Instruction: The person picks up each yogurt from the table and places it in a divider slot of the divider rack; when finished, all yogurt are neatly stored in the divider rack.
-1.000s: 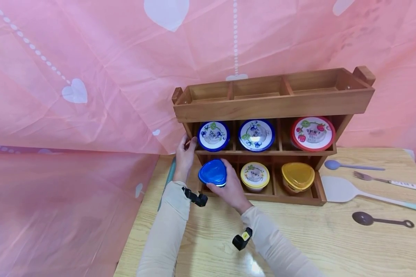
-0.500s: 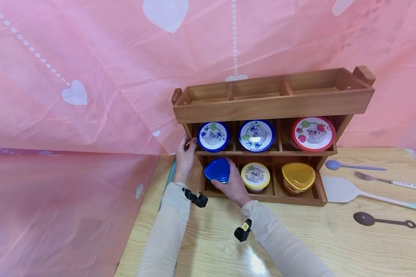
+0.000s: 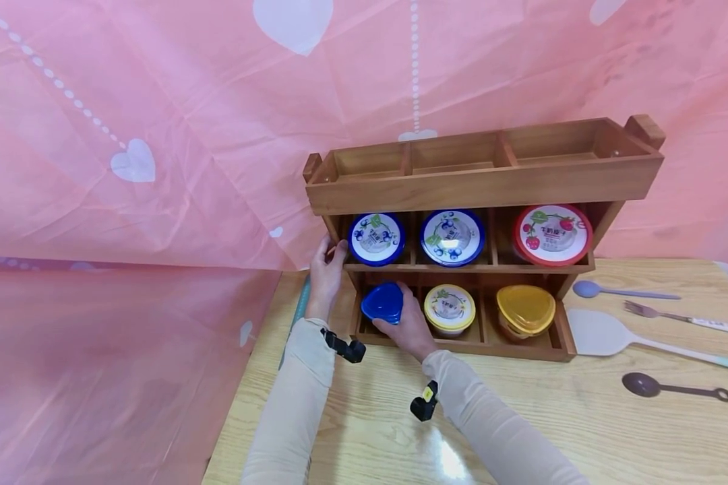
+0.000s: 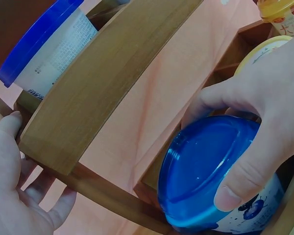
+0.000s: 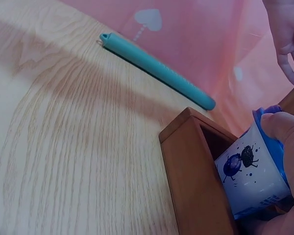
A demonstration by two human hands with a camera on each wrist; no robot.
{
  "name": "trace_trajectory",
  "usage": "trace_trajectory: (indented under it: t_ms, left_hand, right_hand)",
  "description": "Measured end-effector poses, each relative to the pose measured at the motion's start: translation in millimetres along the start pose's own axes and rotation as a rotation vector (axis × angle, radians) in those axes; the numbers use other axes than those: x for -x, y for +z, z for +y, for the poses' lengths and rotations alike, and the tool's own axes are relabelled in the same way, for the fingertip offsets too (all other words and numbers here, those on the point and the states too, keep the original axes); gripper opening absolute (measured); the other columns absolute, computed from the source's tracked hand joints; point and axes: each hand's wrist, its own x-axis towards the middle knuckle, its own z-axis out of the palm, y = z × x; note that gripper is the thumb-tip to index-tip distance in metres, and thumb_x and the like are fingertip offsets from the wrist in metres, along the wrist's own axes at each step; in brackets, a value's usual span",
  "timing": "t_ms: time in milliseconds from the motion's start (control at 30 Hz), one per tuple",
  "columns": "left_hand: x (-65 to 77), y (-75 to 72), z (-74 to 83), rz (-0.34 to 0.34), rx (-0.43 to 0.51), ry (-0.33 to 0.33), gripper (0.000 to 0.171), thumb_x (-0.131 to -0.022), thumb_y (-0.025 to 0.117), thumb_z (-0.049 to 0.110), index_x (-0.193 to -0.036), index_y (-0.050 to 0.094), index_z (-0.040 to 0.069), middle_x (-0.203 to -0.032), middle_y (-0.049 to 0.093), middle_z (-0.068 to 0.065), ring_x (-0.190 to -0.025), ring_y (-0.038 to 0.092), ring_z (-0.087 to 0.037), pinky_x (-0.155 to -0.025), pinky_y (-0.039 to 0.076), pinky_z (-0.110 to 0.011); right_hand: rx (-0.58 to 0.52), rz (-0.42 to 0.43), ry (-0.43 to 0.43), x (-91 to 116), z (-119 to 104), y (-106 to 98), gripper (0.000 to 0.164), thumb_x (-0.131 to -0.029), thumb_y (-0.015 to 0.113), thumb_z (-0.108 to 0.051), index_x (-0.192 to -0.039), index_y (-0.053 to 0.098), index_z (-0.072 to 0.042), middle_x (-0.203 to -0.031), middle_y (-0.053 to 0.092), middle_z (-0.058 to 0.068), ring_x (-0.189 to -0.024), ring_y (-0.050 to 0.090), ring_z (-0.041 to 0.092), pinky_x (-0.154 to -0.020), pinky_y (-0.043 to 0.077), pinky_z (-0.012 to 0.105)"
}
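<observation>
My right hand [image 3: 408, 326] grips a tub with a blue rounded-triangle lid [image 3: 383, 303] by its sides. It sits inside the lower left compartment of a wooden shelf rack [image 3: 461, 269]; the right wrist view shows blueberry figures on its white side [image 5: 252, 171]. At the rack's left side, my left hand [image 3: 325, 276] holds the wooden side frame [image 4: 110, 196], thumb and fingers on either side of it. Right of the held tub stand a yellow-rimmed round tub [image 3: 449, 308] and a tub with a yellow lid [image 3: 525, 310].
On the middle shelf are two blue-rimmed tubs [image 3: 376, 239] and a red-rimmed tub [image 3: 553, 235]. A teal rolling pin [image 5: 159, 71] lies left of the rack. To the right lie a blue spoon [image 3: 587, 289], a fork [image 3: 643, 309], a white spatula [image 3: 597, 332] and a brown spoon [image 3: 642, 384].
My right hand has moved the blue-lidded tub slightly right and back into the lower left compartment. My left hand stays at the rack's side.
</observation>
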Motion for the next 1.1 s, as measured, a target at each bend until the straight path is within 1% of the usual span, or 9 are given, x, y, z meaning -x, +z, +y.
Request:
trace_trajectory:
  t_ms: [167, 367, 533, 633, 733, 833, 900, 1000, 1100]
  left_hand:
    - [0.4, 2.2, 0.6, -0.009, -0.007, -0.007, 0.049, -0.099, 0.059, 0.034, -0.145, 0.05, 0.018, -0.145, 0.053, -0.007, -0.132, 0.051, -0.026, -0.112, 0.041, -0.038]
    - [-0.2, 3.5, -1.4, -0.007, -0.002, -0.002, 0.048, -0.1, 0.058, 0.032, -0.145, 0.049, 0.017, -0.144, 0.054, -0.008, -0.131, 0.052, -0.026, -0.112, 0.042, -0.038]
    - [0.0, 3.4, -2.6, -0.02, 0.013, -0.013, 0.049, -0.1, 0.058, 0.034, -0.146, 0.049, 0.019, -0.145, 0.053, -0.007, -0.132, 0.051, -0.024, -0.112, 0.042, -0.037]
    - [-0.9, 3.6, -1.5, -0.028, 0.028, -0.019, 0.05, -0.099, 0.058, 0.035, -0.146, 0.048, 0.019, -0.145, 0.053, -0.007, -0.132, 0.051, -0.024, -0.112, 0.041, -0.038]
    - [-2.2, 2.7, -0.2, -0.022, 0.017, -0.021, 0.05, -0.099, 0.059, 0.035, -0.146, 0.049, 0.019, -0.143, 0.054, -0.008, -0.131, 0.052, -0.025, -0.112, 0.042, -0.038]
    - [-2.4, 0.5, 2.1, -0.012, -0.015, -0.015, 0.05, -0.1, 0.059, 0.032, -0.146, 0.048, 0.018, -0.142, 0.055, -0.009, -0.13, 0.053, -0.025, -0.111, 0.043, -0.038]
    - [-0.1, -2.1, 2.7, -0.014, -0.024, 0.005, 0.05, -0.101, 0.057, 0.029, -0.148, 0.046, 0.017, -0.144, 0.053, -0.01, -0.131, 0.052, -0.026, -0.112, 0.042, -0.04]
    - [10.9, -9.1, -4.4, -0.001, -0.012, 0.0, 0.052, -0.102, 0.054, 0.03, -0.151, 0.04, 0.019, -0.148, 0.049, -0.008, -0.134, 0.049, -0.026, -0.111, 0.043, -0.042]
    - [33.2, -19.1, -21.8, 0.037, 0.024, -0.054, 0.052, -0.103, 0.051, 0.036, -0.152, 0.038, 0.025, -0.152, 0.045, -0.005, -0.136, 0.047, -0.027, -0.109, 0.044, -0.046]
  right_hand:
    - [0.004, 0.007, -0.017, -2.4, 2.9, 0.4, 0.096, -0.086, 0.078, -0.029, -0.155, 0.014, -0.011, -0.153, 0.031, 0.022, -0.14, 0.035, 0.042, -0.113, 0.034, 0.058]
    - [-0.002, 0.005, 0.005, -3.1, 4.4, 2.4, 0.098, -0.085, 0.078, -0.032, -0.155, 0.012, -0.013, -0.153, 0.03, 0.021, -0.14, 0.034, 0.041, -0.113, 0.034, 0.058]
    - [0.009, 0.048, 0.013, 4.9, -1.1, 1.0, 0.105, -0.083, 0.08, -0.033, -0.156, 0.008, -0.013, -0.156, 0.026, 0.02, -0.143, 0.03, 0.039, -0.115, 0.032, 0.056]
    - [0.005, 0.076, -0.01, 15.5, -9.8, -4.4, 0.106, -0.082, 0.081, -0.031, -0.157, 0.008, -0.013, -0.157, 0.025, 0.019, -0.144, 0.029, 0.038, -0.116, 0.031, 0.054]
    - [-0.007, 0.086, -0.044, 30.0, -19.5, -13.2, 0.105, -0.082, 0.081, -0.033, -0.157, 0.01, -0.013, -0.158, 0.025, 0.017, -0.145, 0.029, 0.036, -0.117, 0.031, 0.053]
    - [-0.081, 0.066, -0.068, 46.6, -27.1, -27.5, 0.104, -0.082, 0.08, -0.039, -0.158, 0.012, -0.015, -0.159, 0.025, 0.016, -0.145, 0.03, 0.037, -0.114, 0.034, 0.054]
    - [-0.123, 0.056, -0.078, 56.8, -29.4, -39.9, 0.104, -0.083, 0.078, -0.043, -0.158, 0.012, -0.016, -0.16, 0.024, 0.016, -0.145, 0.031, 0.038, -0.112, 0.037, 0.054]
    - [-0.163, 0.07, -0.102, 68.5, -27.2, -61.9, 0.1, -0.085, 0.076, -0.042, -0.158, 0.014, -0.015, -0.159, 0.026, 0.018, -0.142, 0.034, 0.041, -0.109, 0.039, 0.056]
    - [-0.137, 0.104, -0.116, 76.4, -20.1, -83.2, 0.094, -0.087, 0.075, -0.036, -0.157, 0.017, -0.011, -0.156, 0.03, 0.021, -0.14, 0.037, 0.043, -0.107, 0.04, 0.057]
